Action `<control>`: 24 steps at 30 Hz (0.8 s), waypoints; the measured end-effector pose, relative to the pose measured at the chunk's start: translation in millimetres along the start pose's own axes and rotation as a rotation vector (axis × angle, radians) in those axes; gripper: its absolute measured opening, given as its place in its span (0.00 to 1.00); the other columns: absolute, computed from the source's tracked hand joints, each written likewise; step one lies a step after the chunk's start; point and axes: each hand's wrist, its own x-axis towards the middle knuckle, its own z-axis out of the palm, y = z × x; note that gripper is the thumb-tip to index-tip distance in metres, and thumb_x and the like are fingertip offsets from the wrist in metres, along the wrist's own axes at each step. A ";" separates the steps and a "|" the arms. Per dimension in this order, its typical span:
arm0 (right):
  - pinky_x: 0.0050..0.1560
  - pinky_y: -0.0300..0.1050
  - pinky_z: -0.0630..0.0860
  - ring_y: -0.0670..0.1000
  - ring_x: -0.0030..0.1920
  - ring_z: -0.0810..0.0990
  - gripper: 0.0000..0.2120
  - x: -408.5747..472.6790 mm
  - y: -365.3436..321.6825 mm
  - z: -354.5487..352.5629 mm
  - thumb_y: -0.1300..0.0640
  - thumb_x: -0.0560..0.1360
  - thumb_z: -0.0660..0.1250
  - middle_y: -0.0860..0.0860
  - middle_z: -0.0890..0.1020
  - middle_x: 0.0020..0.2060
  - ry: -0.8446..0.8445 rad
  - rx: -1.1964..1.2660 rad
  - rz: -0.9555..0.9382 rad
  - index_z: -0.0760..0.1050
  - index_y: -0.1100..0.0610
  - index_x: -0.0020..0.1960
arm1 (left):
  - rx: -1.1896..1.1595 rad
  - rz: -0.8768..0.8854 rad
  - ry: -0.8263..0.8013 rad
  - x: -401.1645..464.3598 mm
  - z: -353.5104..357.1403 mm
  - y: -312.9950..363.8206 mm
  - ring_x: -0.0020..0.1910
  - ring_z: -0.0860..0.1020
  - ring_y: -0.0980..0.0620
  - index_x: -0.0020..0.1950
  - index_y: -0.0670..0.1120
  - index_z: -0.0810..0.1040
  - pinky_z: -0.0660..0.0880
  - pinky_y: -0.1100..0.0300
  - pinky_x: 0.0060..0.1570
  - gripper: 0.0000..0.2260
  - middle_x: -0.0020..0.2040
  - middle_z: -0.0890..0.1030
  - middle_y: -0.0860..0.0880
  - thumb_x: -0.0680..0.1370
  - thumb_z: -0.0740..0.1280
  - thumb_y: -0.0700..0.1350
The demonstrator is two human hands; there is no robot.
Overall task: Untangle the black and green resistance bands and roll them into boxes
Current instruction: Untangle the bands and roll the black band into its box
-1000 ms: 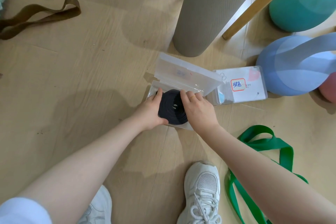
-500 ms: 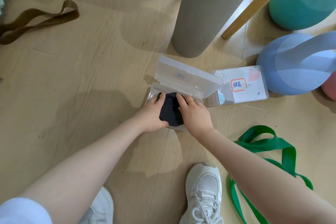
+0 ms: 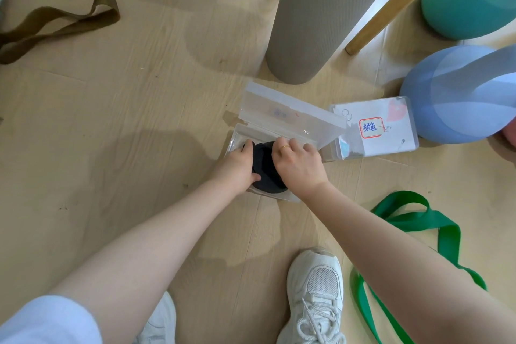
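A: Where do we stand with the black band (image 3: 266, 169)?

B: It is rolled into a coil and sits in the open clear box (image 3: 279, 131) on the floor. Our left hand (image 3: 237, 166) curls against the coil's left side and our right hand (image 3: 300, 160) covers its right side, fingers bent over the top edge. Both hands are closed around it, pressing it down, so we judge it nearly seated but not yet let go.

A: Is the lid shut?

B: No, the lid stands up at the far side of the open clear box, so closing it is left.

A: And the green band (image 3: 418, 220)?

B: Untouched, we would say. It lies loose in loops on the floor, to the near right of the open clear box and well apart from it, partly under our right forearm. It is free of the black one, so the untangling looks done.

A: Where will it go?

B: Probably the labelled box (image 3: 388, 128) just to the right of the open clear box, lid still closed. So roughly half the task remains.
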 end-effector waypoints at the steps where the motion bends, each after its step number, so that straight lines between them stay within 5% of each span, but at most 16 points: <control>1: 0.26 0.39 0.56 0.48 0.27 0.72 0.13 0.7 0.3 1.5 0.61 0.51 0.75 0.49 0.78 0.33 -0.010 0.007 -0.007 0.81 0.55 0.35 | -0.001 -0.005 -0.008 1.7 -0.8 0.5 0.59 0.73 0.41 0.71 0.43 0.58 0.73 0.50 0.56 0.30 0.62 0.73 0.40 0.74 0.70 0.45; 5: 0.27 0.41 0.59 0.49 0.31 0.75 0.17 -5.7 -4.0 5.2 0.58 0.57 0.76 0.51 0.80 0.40 -0.042 -0.002 -0.034 0.82 0.56 0.45 | 0.021 -0.032 -0.042 5.1 -2.2 4.2 0.60 0.72 0.41 0.72 0.42 0.56 0.72 0.50 0.56 0.31 0.63 0.71 0.40 0.75 0.69 0.46; 7: 0.36 0.43 0.64 0.52 0.44 0.77 0.22 -12.4 -6.9 6.6 0.60 0.72 0.66 0.54 0.75 0.55 -0.077 0.054 -0.008 0.71 0.61 0.65 | 0.043 -0.045 -0.037 5.1 -2.0 5.9 0.60 0.73 0.41 0.71 0.41 0.57 0.73 0.51 0.55 0.31 0.63 0.71 0.39 0.75 0.69 0.46; 9: 0.47 0.45 0.68 0.57 0.55 0.75 0.24 -13.5 -2.5 3.1 0.64 0.77 0.56 0.57 0.70 0.63 -0.086 0.229 0.009 0.58 0.64 0.72 | 0.070 -0.071 -0.025 4.3 -1.9 5.6 0.59 0.73 0.42 0.70 0.41 0.58 0.73 0.52 0.52 0.30 0.63 0.71 0.39 0.75 0.69 0.47; 13: 0.38 0.45 0.66 0.58 0.42 0.77 0.14 -29.1 23.7 -10.7 0.67 0.74 0.59 0.53 0.79 0.44 0.274 0.731 0.264 0.75 0.59 0.58 | 0.088 -0.107 0.013 -0.3 0.4 2.8 0.56 0.75 0.42 0.70 0.41 0.59 0.73 0.53 0.48 0.30 0.63 0.69 0.40 0.74 0.69 0.51; 17: 0.45 0.43 0.68 0.45 0.40 0.71 0.09 -46.6 41.6 -24.3 0.62 0.78 0.55 0.44 0.71 0.43 0.504 1.464 0.859 0.67 0.51 0.55 | 0.077 -0.094 0.052 -8.6 7.7 2.6 0.56 0.74 0.42 0.71 0.41 0.57 0.72 0.53 0.49 0.30 0.65 0.66 0.40 0.76 0.67 0.50; 20: 0.45 0.43 0.72 0.47 0.44 0.73 0.09 -42.5 48.6 -33.5 0.52 0.81 0.51 0.47 0.74 0.52 0.391 1.726 0.861 0.69 0.44 0.55 | 0.172 -0.076 0.095 -14.0 11.6 1.8 0.55 0.75 0.43 0.72 0.40 0.55 0.72 0.54 0.45 0.31 0.65 0.67 0.40 0.77 0.65 0.52; 24: 0.51 0.45 0.73 0.47 0.44 0.75 0.24 -40.6 43.9 -40.6 0.43 0.81 0.48 0.46 0.78 0.42 0.192 1.946 0.895 0.76 0.52 0.39 | 0.392 -0.020 0.176 -22.4 12.1 0.4 0.60 0.72 0.44 0.73 0.39 0.53 0.70 0.55 0.46 0.32 0.63 0.72 0.42 0.78 0.61 0.56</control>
